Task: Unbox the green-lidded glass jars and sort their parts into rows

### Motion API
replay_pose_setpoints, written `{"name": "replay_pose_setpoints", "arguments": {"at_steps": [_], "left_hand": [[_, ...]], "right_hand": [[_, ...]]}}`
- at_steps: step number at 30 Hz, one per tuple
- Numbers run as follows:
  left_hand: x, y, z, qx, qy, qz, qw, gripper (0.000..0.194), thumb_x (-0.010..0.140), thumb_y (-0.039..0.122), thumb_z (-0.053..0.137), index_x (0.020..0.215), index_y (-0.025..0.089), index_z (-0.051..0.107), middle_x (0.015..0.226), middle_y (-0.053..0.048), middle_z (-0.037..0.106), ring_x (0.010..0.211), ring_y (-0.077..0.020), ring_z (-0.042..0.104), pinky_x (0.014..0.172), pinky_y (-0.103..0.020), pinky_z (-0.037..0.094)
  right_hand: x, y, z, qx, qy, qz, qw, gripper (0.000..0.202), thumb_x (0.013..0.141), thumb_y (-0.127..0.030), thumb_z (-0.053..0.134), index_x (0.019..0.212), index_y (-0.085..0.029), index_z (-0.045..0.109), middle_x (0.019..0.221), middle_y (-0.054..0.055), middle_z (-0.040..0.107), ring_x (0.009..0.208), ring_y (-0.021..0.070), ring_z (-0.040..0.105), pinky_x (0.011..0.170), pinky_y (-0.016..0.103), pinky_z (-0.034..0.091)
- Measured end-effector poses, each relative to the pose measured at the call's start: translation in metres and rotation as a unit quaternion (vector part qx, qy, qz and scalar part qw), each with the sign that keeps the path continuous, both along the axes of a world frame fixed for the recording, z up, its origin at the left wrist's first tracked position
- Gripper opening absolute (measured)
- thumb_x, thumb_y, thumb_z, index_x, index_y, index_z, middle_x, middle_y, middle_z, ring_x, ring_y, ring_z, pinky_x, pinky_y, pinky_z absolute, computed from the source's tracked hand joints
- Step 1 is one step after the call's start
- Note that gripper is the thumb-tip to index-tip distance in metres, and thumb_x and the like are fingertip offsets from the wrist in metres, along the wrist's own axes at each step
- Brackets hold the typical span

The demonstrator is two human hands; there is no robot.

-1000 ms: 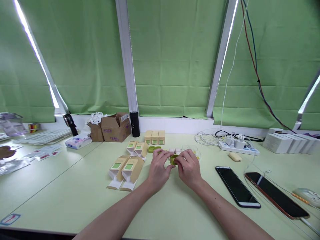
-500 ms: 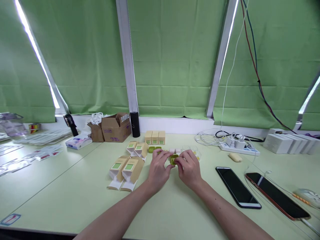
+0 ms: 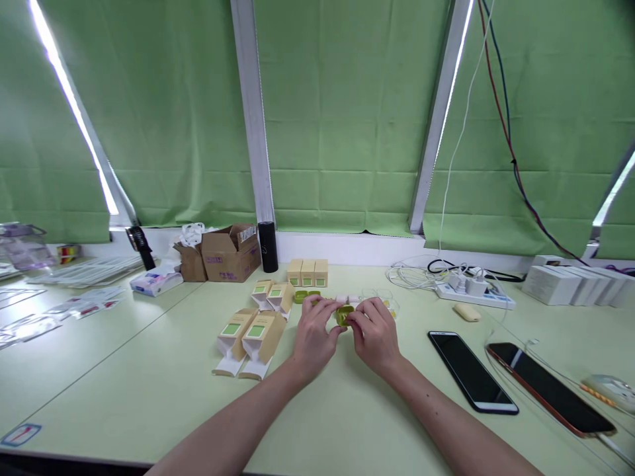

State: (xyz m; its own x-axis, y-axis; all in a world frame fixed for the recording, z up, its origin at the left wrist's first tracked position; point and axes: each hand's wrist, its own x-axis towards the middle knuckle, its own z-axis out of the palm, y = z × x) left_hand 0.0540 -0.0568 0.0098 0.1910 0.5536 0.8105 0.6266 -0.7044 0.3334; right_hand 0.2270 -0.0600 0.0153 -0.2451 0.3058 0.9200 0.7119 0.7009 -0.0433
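Between my hands is a small olive-green case (image 3: 343,315), its hollow inner side facing me. My left hand (image 3: 317,334) closes on its left side with fingers and thumb. On the right, my right hand (image 3: 376,334) pinches at its edge; whether a small part sits in those fingertips is hidden. Just behind are more olive-green cases (image 3: 300,295), partly covered by my left hand, and clear round plastic pieces (image 3: 389,302). Left of my hands lie two tan cartons with open white flaps (image 3: 262,335), with two smaller open ones (image 3: 281,296) behind.
Three upright tan boxes (image 3: 308,273) stand at the back, near a black cylinder (image 3: 268,246) and a brown cardboard box (image 3: 232,252). To the right lie two phones (image 3: 473,371), a power strip (image 3: 476,295) with cables, and white boxes (image 3: 558,284).
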Motion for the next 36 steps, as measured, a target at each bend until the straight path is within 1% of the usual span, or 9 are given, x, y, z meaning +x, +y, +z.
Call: {"name": "replay_pose_setpoints", "arguments": {"at_steps": [4, 9, 15, 29, 33, 36], "left_hand": [[-0.0001, 0.0002, 0.0001, 0.003, -0.002, -0.004, 1.0, 0.045, 0.081, 0.012, 0.076, 0.124, 0.025, 0.069, 0.116, -0.009, 0.073, 0.118, -0.0326, 0.055, 0.098, -0.056, 0.053], [-0.0003, 0.0004, 0.0002, 0.002, -0.002, -0.002, 1.0, 0.046, 0.08, 0.01, 0.077, 0.124, 0.025, 0.069, 0.117, -0.008, 0.073, 0.119, -0.0317, 0.054, 0.099, -0.054, 0.053], [-0.0006, 0.0014, -0.0008, 0.001, 0.001, 0.001, 1.0, 0.045, 0.08, 0.011, 0.078, 0.123, 0.023, 0.069, 0.117, -0.008, 0.073, 0.118, -0.0322, 0.053, 0.099, -0.055, 0.053], [-0.0001, 0.0016, -0.0012, -0.004, -0.001, 0.004, 1.0, 0.046, 0.081, 0.013, 0.076, 0.125, 0.025, 0.069, 0.116, -0.009, 0.072, 0.12, -0.0332, 0.055, 0.098, -0.056, 0.053], [-0.004, 0.0048, -0.0004, -0.006, -0.004, 0.015, 1.0, 0.047, 0.08, 0.008, 0.076, 0.123, 0.025, 0.07, 0.116, -0.008, 0.073, 0.119, -0.0319, 0.054, 0.099, -0.054, 0.054], [-0.0087, 0.009, -0.0005, -0.018, -0.013, 0.033, 0.999, 0.043, 0.08, 0.011, 0.076, 0.12, 0.023, 0.069, 0.116, -0.008, 0.072, 0.119, -0.0311, 0.054, 0.099, -0.053, 0.053]], "right_hand": [[0.0002, 0.0002, -0.0005, -0.002, 0.0, 0.002, 1.0, 0.019, 0.093, -0.006, 0.057, 0.082, -0.02, 0.065, 0.08, 0.006, 0.059, 0.082, 0.0219, 0.047, 0.068, 0.035, 0.038], [0.0004, 0.0008, -0.0014, -0.001, 0.001, 0.004, 1.0, 0.02, 0.092, -0.005, 0.056, 0.083, -0.02, 0.066, 0.08, 0.006, 0.059, 0.082, 0.0219, 0.047, 0.068, 0.035, 0.038], [0.0006, 0.0008, -0.0013, 0.0, -0.001, 0.007, 1.0, 0.019, 0.092, -0.006, 0.056, 0.083, -0.019, 0.066, 0.08, 0.006, 0.059, 0.082, 0.0217, 0.046, 0.068, 0.035, 0.038], [0.0005, 0.0013, -0.0033, -0.003, -0.001, 0.005, 1.0, 0.019, 0.092, -0.006, 0.057, 0.083, -0.021, 0.066, 0.08, 0.006, 0.059, 0.082, 0.0223, 0.049, 0.067, 0.036, 0.038], [-0.0012, -0.0018, -0.0009, 0.001, 0.005, 0.012, 1.0, 0.018, 0.093, -0.007, 0.058, 0.084, -0.021, 0.066, 0.079, 0.006, 0.059, 0.081, 0.022, 0.048, 0.068, 0.036, 0.039], [-0.0032, -0.0046, 0.0007, 0.006, 0.013, 0.019, 1.0, 0.017, 0.094, -0.008, 0.059, 0.085, -0.021, 0.066, 0.079, 0.006, 0.059, 0.082, 0.022, 0.049, 0.069, 0.036, 0.04]]}}
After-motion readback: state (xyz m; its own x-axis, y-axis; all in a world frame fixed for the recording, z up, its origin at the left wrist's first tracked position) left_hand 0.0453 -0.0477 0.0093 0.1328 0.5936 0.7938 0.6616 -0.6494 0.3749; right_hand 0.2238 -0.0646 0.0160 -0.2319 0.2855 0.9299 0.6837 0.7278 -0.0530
